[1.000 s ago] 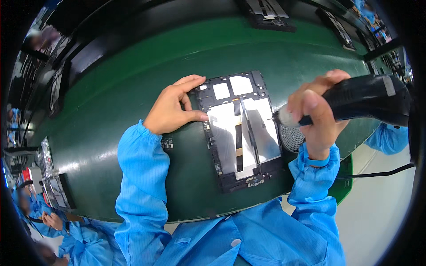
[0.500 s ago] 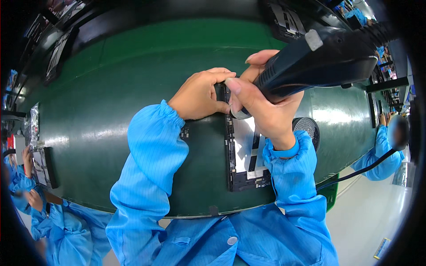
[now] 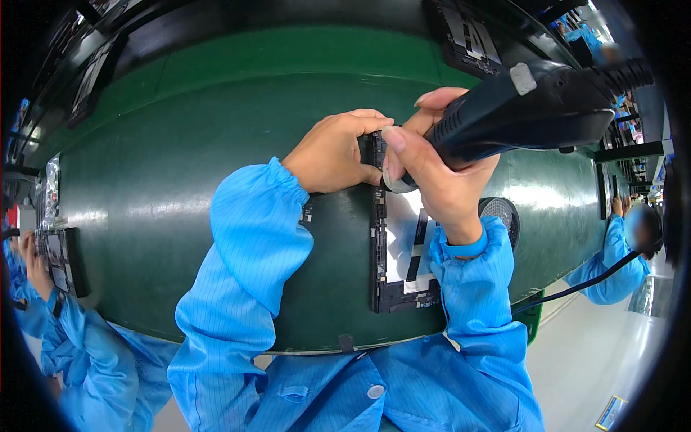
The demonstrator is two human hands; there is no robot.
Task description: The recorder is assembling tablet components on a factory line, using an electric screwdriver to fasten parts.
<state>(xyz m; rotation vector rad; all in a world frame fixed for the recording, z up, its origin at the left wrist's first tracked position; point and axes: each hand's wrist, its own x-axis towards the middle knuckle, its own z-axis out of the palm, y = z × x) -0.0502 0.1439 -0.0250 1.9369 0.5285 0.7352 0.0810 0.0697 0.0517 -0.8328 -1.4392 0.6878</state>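
Observation:
On the green bench lies an opened tablet (image 3: 403, 248) with a black frame and silvery inside; its right part is hidden by my right arm. My left hand (image 3: 335, 151) is closed at the tablet's upper left edge, thumb and index finger bent around it. In my right hand (image 3: 443, 169) is a black hair dryer (image 3: 525, 115), gripped by its handle, which tilts to the upper right. Its round mesh grille (image 3: 504, 214) shows beside my wrist. My right thumb and fingertips are close to my left fingers over that edge, and the dryer's nozzle end is hidden there.
A small dark part (image 3: 307, 212) lies by my left sleeve. Another opened device (image 3: 468, 36) sits on the dark shelf at the back. Co-workers in blue sit at both sides, one touching a device (image 3: 65, 259) at the far left. A black cable (image 3: 576, 286) runs at right.
The view has shifted a little. Both hands, the tablet and the hair dryer keep nearly the same placement to each other. At far left, the co-worker's hands have moved.

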